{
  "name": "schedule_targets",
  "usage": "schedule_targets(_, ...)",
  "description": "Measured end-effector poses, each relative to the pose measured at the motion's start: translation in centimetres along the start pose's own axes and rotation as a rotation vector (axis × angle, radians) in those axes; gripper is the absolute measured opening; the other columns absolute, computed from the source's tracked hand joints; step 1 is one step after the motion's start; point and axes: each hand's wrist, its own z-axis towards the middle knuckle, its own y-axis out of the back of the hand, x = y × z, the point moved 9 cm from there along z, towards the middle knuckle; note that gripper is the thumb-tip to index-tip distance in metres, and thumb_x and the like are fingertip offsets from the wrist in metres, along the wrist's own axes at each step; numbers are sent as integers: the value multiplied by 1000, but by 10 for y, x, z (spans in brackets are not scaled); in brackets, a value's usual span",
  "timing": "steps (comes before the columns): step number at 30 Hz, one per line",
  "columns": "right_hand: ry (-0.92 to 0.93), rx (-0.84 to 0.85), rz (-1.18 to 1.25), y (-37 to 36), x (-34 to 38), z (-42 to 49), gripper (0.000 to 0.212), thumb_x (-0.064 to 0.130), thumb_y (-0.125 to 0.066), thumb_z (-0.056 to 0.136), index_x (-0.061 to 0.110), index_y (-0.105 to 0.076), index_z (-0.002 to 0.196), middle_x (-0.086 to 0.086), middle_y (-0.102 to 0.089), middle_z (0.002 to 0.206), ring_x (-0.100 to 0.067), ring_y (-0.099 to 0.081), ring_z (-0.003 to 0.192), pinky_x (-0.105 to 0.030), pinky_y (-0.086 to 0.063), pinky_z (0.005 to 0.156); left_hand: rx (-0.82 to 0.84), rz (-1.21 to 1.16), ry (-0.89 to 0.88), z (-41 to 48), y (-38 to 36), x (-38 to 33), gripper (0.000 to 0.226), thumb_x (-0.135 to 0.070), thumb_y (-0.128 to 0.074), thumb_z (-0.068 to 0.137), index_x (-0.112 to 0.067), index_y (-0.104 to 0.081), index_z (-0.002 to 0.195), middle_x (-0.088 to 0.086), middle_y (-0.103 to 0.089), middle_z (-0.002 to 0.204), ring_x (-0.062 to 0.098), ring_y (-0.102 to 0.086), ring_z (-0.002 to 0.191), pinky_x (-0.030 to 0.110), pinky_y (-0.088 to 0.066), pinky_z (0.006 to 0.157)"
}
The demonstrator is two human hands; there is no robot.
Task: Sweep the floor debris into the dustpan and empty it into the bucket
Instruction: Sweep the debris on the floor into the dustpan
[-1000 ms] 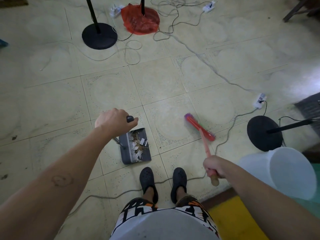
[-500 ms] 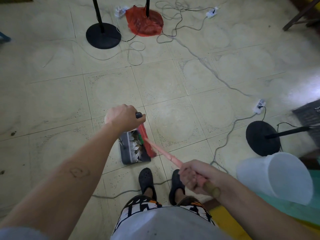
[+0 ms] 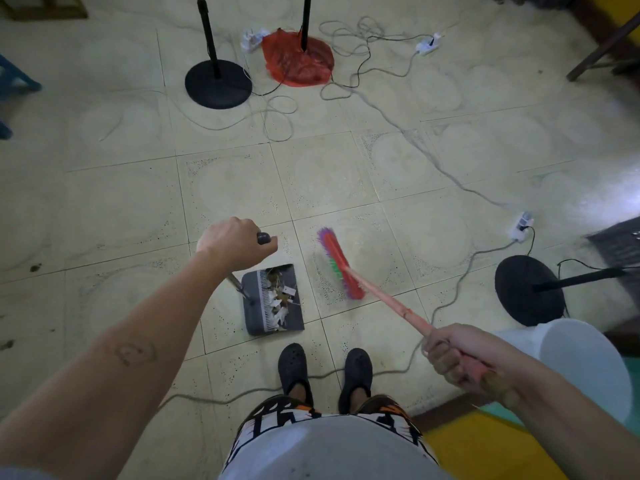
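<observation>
Head view, nearest first: what are the hands doing?
— Right hand [image 3: 450,358] is gripping the handle of the pink broom [image 3: 382,298] at lower right. Left hand [image 3: 235,242] is clenching round the dustpan's upright handle, centre left.

And the task items?
— Dustpan [image 3: 256,306] is sitting on the tiles [image 3: 242,188] just above the black shoes [image 3: 293,367]. Debris [image 3: 278,296] of paper scraps and leaves is lying inside it. The broom's head is showing just right of the dustpan, apart from it and blurred. Whether it is touching the floor cannot be told. White bucket [image 3: 585,368] is showing at the lower right edge, partly behind the right forearm.

Further out?
— Grey cable [image 3: 446,173] is trailing across the tiles. One black stand base [image 3: 528,289] is sitting at right, another [image 3: 218,84] at upper centre, near a red bag [image 3: 298,58].
</observation>
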Motion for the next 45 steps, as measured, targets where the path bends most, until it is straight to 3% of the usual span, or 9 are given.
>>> schedule_targets(11, 200, -334, -738, 3, 56, 41, 14, -1, -52, 84, 3, -52, 71, -5, -46, 46, -15, -41, 39, -20, -33, 35, -38, -112, 246, -40, 30, 69, 55, -54, -43, 91, -10, -49, 58, 8, -58, 60, 24, -57, 53, 24, -46, 51)
schedule_targets(18, 305, -270, -883, -61, 92, 80, 6, 1, -54, 84, 1, -53, 79, -4, -48, 47, -13, -43, 34, -18, -36, 36, -25, -94, 377, -75, 43, 106, 55, -54, -43, 92, -8, -55, 64, 8, -60, 64, 22, -58, 54, 23, -42, 48)
schedule_targets(22, 318, -195, -909, -109, 88, 105, 21, 17, -53, 94, 9, -47, 75, -3, -49, 56, -8, -42, 28, -15, -37, 37, -13, -133, 479, -103, 48, 133, 54, -54, -45, 90, -6, -56, 66, 9, -60, 62, 23, -59, 50, 23, -43, 46)
schedule_targets(30, 392, -57, -1268, -192, 58, 127, 27, 21, -42, 97, -3, -50, 108, -7, -52, 67, -15, -48, 44, -23, -39, 37, -64, -174, 718, -179, 68, 183, 49, -56, -50, 86, -10, -59, 72, 12, -63, 71, 28, -65, 59, 38, -60, 64)
schedule_targets(32, 359, -21, -1251, -190, 49, 134, 36, 30, -40, 99, -1, -48, 117, -7, -51, 68, -14, -47, 46, -24, -42, 38, -82, -158, 780, -195, 73, 188, 49, -57, -51, 86, -10, -59, 74, 11, -62, 71, 27, -65, 58, 35, -59, 60)
schedule_targets(35, 153, 84, -957, -169, 28, 144, 47, 52, -42, 97, 10, -42, 116, -5, -45, 61, -11, -37, 44, -23, -43, 38, -112, -148, 842, -215, 78, 190, 46, -55, -53, 87, -11, -59, 76, 10, -61, 72, 26, -63, 61, 37, -60, 64)
schedule_targets(37, 38, 115, -876, -148, 14, 147, 46, 51, -43, 97, 10, -43, 120, -2, -41, 56, -10, -33, 42, -21, -37, 36, -131, -160, 861, -223, 81, 188, 45, -55, -54, 87, -12, -58, 75, 10, -62, 72, 26, -63, 62, 39, -60, 66)
schedule_targets(39, -11, 86, -968, -121, 6, 152, 40, 46, -37, 100, 13, -44, 122, 1, -40, 53, -9, -31, 40, -19, -31, 35, -138, -177, 869, -227, 82, 182, 48, -55, -53, 88, -10, -60, 75, 11, -64, 72, 25, -63, 61, 36, -57, 63)
schedule_targets(45, 66, -85, -1397, -40, 47, 152, 59, 59, -26, 96, 10, -40, 126, -1, -45, 55, -9, -32, 38, -19, -32, 38, -170, -168, 902, -226, 95, 148, 51, -57, -54, 89, -8, -58, 74, 12, -62, 69, 24, -57, 55, 30, -47, 53)
